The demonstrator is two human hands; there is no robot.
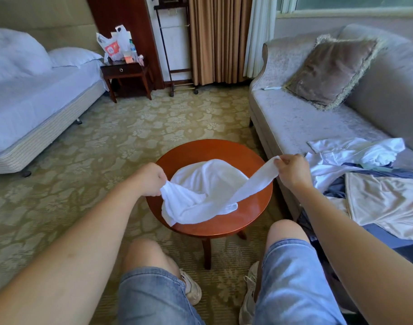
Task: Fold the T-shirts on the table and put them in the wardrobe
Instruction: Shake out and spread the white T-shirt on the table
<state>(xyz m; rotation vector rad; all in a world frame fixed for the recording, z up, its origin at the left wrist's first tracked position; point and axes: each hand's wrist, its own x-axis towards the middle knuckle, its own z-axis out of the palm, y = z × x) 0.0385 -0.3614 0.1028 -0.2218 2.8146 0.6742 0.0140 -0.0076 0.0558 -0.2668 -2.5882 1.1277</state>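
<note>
Head — white T-shirt (205, 181); bag (112, 49) print blurred.

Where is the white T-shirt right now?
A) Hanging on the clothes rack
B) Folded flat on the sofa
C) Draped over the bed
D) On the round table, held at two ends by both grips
D: the white T-shirt lies bunched on the round table, with the left grip holding its near edge and the right grip pinching a lifted end.
</note>
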